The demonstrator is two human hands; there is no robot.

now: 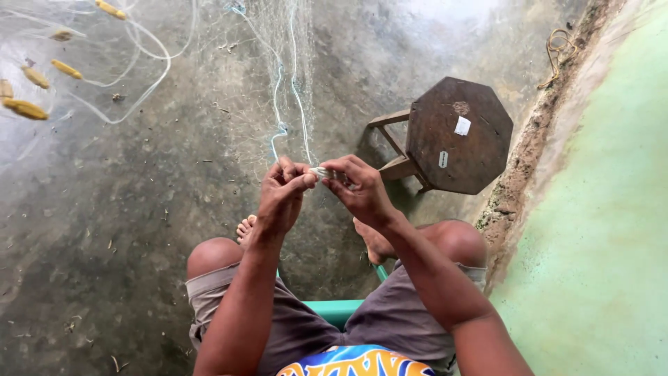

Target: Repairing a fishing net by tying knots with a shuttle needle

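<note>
A concrete floor point(139, 230) spreads below, a fishing net point(278, 83) stretched over it. An octagonal wooden stool point(456, 136) stands nearby. The left hand point(282, 195) and right hand point(362, 188) both pinch the net's gathered edge together, fingers closed.

My arms are bare from the shoulders down, with no sleeves, watch or rings that I can see on my left hand point(282, 195) or my right hand point(358, 191). I wear loose grey-brown shorts point(390, 317) that end at the knees, with a hemmed edge. My shirt point(358, 362) shows at the bottom: blue with orange and white lettering. My feet point(245, 228) are bare.
</note>
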